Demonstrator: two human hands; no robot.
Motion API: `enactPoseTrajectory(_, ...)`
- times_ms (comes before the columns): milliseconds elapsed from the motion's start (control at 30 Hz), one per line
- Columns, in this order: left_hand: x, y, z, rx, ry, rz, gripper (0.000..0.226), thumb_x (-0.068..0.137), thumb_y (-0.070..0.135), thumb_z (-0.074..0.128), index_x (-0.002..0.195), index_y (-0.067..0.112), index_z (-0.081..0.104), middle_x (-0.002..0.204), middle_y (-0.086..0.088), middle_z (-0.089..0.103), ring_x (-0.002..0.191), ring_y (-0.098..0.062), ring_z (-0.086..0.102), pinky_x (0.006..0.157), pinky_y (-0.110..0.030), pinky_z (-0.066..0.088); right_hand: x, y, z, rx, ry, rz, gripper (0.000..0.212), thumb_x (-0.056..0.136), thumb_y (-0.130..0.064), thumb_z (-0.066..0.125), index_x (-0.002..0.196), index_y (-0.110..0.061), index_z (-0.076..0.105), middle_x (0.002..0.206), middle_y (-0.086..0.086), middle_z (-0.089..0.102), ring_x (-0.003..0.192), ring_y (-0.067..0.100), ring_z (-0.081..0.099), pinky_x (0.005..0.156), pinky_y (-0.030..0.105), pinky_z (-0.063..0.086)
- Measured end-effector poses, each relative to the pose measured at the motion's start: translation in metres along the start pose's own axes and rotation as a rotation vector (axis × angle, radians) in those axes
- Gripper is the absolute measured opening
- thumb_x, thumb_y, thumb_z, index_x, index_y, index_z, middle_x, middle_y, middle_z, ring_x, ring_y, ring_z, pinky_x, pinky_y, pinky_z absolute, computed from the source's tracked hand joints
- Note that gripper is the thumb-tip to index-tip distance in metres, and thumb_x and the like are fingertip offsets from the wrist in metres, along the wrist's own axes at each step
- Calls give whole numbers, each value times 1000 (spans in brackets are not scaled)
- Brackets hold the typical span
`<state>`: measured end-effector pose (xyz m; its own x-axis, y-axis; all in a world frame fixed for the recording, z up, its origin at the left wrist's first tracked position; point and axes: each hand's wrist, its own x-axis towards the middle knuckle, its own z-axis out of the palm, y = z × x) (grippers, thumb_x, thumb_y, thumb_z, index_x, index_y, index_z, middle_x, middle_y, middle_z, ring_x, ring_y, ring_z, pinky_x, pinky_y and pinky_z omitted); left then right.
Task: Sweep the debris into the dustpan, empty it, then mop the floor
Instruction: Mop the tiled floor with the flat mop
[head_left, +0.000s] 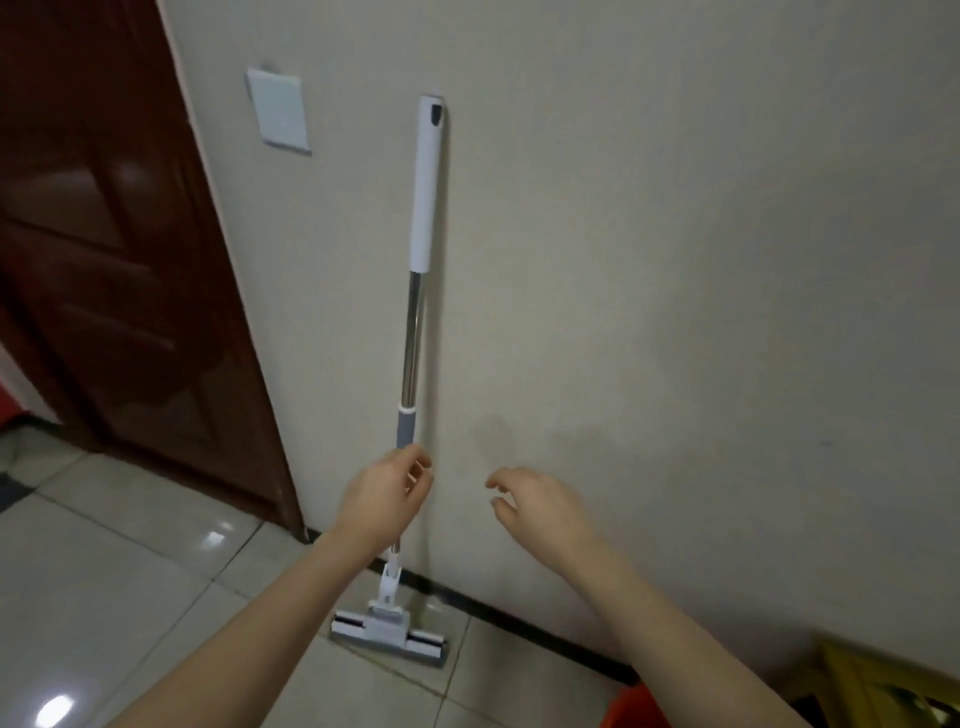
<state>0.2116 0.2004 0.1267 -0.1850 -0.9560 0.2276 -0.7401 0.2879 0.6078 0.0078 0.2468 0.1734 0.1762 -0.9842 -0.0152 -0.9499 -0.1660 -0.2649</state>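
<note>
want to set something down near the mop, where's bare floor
Bare tiles stretch left of the mop head, out from the door. A narrower patch lies between mop head and the orange object. The bottom-right corner is crowded.

Mop (415, 332): shiny metal pole, matt white plastic grip (grey sleeve lower). Floor tiles (130, 571) glossy; door (104, 234) polished dark wood; wall (675, 260) matt.

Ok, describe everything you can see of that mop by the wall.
The mop stands nearly upright against the beige wall, its flat grey-and-white head on the tiled floor. From the top: a white plastic grip with a dark slot, a shiny metal pole, a grey collar, a white hinge. The left hand has its fingers curled round the pole below the collar.
</note>
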Motion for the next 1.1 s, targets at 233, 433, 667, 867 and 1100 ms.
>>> enactPoseTrajectory(233,72,-35,-13,-212,96,-169,29,89,31,62,117,25,54,111,4,59,93,-12,59,73,-25,47,127,-32,-34,-163,97,-341,41,92,-19,53,133,-20,55,127,3,60,117,26,54,97,38,44)
enactPoseTrajectory(433,126,-55,1,-240,147,-285,55,84,35,69,133,25,47,125,1,57,108,-15,55,93,-33,48,228,-46,-44,-368,118,-652,36,74,-9,69,110,-11,68,102,9,68,97,31,64,86,41,52)
enactPoseTrajectory(667,185,-64,30,-227,215,-434,60,79,32,74,132,24,48,123,5,59,112,-12,55,95,-32,46,302,-47,-53,-611,160,-958,27,49,-11,85,71,-14,71,69,6,65,72,27,68,92,41,54)
enactPoseTrajectory(867,209,-67,69,-290,216,-473,30,90,34,60,118,26,51,102,6,67,91,-13,63,80,-35,52,330,-43,-55,-858,116,-1068,22,41,-16,87,47,-14,66,50,5,60,58,25,62,86,35,55)
enactPoseTrajectory(1100,206,-73,78,-204,239,-504,24,93,32,54,111,23,42,88,4,59,76,-16,58,67,-35,46,336,-46,-54,-989,176,-1147,14,54,-21,80,51,-19,67,57,2,62,67,22,61,85,34,35)
